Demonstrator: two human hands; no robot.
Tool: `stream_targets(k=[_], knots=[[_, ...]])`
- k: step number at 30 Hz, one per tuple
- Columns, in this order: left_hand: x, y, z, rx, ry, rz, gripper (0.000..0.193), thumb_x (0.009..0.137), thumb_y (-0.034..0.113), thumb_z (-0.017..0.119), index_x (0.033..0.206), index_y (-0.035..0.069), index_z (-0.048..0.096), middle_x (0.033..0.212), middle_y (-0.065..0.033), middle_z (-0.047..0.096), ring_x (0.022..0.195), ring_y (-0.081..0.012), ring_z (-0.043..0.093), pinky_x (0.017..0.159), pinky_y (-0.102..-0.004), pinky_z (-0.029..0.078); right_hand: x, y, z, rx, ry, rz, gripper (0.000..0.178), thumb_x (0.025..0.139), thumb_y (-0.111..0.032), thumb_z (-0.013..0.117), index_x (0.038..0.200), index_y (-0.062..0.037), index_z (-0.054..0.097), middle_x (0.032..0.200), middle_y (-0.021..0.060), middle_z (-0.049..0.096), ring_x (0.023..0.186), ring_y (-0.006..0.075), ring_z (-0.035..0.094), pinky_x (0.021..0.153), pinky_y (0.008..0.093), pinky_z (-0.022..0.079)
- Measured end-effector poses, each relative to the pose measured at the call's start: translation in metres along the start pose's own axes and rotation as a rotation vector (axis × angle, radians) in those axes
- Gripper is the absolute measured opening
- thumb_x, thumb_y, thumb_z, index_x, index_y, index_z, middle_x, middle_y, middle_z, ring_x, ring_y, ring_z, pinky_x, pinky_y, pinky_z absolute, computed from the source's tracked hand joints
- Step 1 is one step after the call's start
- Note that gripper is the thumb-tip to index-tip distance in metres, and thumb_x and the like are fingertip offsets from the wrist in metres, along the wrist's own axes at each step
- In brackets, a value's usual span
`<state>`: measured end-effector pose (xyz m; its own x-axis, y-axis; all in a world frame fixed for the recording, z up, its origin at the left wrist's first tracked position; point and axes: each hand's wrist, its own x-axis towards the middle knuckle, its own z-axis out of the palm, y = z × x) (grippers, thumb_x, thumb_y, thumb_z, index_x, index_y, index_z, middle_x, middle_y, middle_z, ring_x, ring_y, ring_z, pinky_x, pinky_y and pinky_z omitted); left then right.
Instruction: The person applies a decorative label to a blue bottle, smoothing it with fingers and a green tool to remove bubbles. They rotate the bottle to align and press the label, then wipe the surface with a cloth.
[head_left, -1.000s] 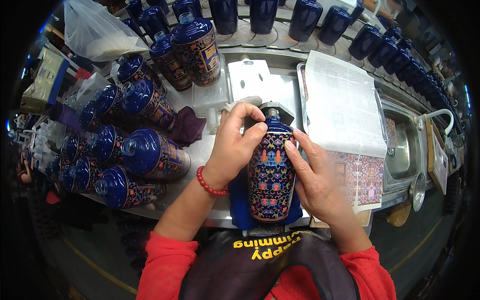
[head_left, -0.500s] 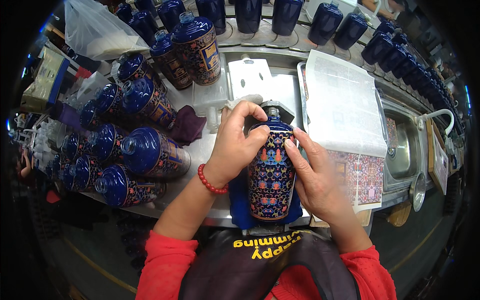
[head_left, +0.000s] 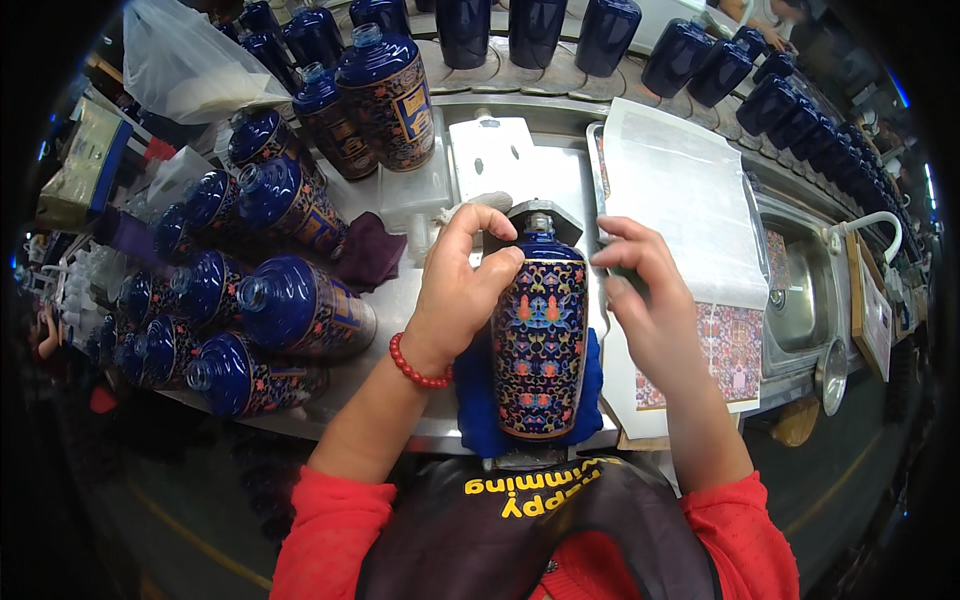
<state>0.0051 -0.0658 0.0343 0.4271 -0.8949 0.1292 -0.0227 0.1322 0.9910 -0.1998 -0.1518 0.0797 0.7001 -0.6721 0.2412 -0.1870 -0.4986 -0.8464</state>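
Observation:
A dark blue glass bottle (head_left: 540, 345) with a colourful floral pattern lies in front of me on a blue cloth (head_left: 592, 385), its neck pointing away. My left hand (head_left: 465, 275) is at the bottle's upper left; its thumb rests on the shoulder and the index finger curls toward the neck. My right hand (head_left: 645, 285) is off the bottle to the right, fingers bent and apart, somewhat blurred. A dark patch shows between its fingers, and I cannot tell whether it is a thing or shadow. Patterned sheets (head_left: 735, 350) lie beside that hand, partly under white paper (head_left: 675, 200).
Several patterned bottles (head_left: 300, 305) crowd the left side, near a dark purple cloth (head_left: 370, 252). Plain blue bottles (head_left: 537, 30) line a conveyor (head_left: 500, 75) along the back. At right is a metal sink (head_left: 815, 310) with a white curved tap (head_left: 875, 228).
My right hand has come off the bottle's right side and moved up and a little right, its fingers now bent. My left hand stays at the shoulder. The plain bottles at the back have shifted right.

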Motion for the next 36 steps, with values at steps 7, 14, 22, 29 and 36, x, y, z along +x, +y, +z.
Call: stream_targets(k=[7, 14, 22, 29, 36], knots=[[-0.015, -0.004, 0.008, -0.309, -0.025, -0.06, 0.019, 0.095, 0.009, 0.059, 0.112, 0.004, 0.052, 0.105, -0.0019, 0.053, 0.094, -0.006, 0.051, 0.086, -0.024, 0.045, 0.039, 0.004, 0.011, 0.119, -0.053, 0.054, 0.013, 0.085, -0.008, 0.063, 0.097, -0.0061, 0.058, 0.122, 0.0085, 0.055, 0.113, 0.0173, 0.052, 0.103, 0.0326, 0.039], [-0.016, -0.018, 0.019, -0.534, -0.056, -0.132, 0.023, 0.098, 0.005, 0.058, 0.117, 0.006, 0.045, 0.102, -0.0062, 0.061, 0.086, -0.0085, 0.062, 0.076, -0.0243, 0.052, 0.054, -0.017, 0.005, 0.096, -0.221, 0.323, 0.017, 0.082, -0.01, 0.064, 0.096, -0.0048, 0.057, 0.114, 0.0066, 0.057, 0.109, 0.0155, 0.052, 0.1, 0.0295, 0.041], [-0.016, -0.014, 0.02, -0.558, -0.092, -0.156, 0.024, 0.098, 0.006, 0.059, 0.117, 0.008, 0.044, 0.094, -0.0054, 0.063, 0.079, -0.0078, 0.061, 0.067, -0.0223, 0.05, 0.063, -0.037, 0.01, -0.022, -0.228, 0.431, 0.019, 0.078, -0.008, 0.06, 0.096, -0.0029, 0.056, 0.105, 0.0062, 0.058, 0.106, 0.016, 0.052, 0.097, 0.028, 0.041], [-0.015, -0.007, 0.021, -0.475, -0.063, -0.155, 0.023, 0.098, 0.007, 0.06, 0.116, 0.008, 0.046, 0.092, -0.004, 0.061, 0.073, -0.0075, 0.055, 0.065, -0.0224, 0.047, 0.066, -0.045, 0.013, -0.04, -0.231, 0.488, 0.02, 0.077, -0.011, 0.062, 0.095, -0.0028, 0.057, 0.104, 0.0068, 0.057, 0.101, 0.0157, 0.052, 0.093, 0.0276, 0.041], [-0.015, -0.006, 0.021, -0.459, -0.068, -0.155, 0.022, 0.098, 0.008, 0.06, 0.115, 0.007, 0.046, 0.092, -0.0041, 0.061, 0.073, -0.008, 0.055, 0.066, -0.0228, 0.047, 0.067, -0.046, 0.015, -0.004, -0.224, 0.525, 0.021, 0.078, -0.011, 0.063, 0.096, -0.003, 0.057, 0.103, 0.0064, 0.056, 0.1, 0.0156, 0.052, 0.091, 0.0278, 0.042]])
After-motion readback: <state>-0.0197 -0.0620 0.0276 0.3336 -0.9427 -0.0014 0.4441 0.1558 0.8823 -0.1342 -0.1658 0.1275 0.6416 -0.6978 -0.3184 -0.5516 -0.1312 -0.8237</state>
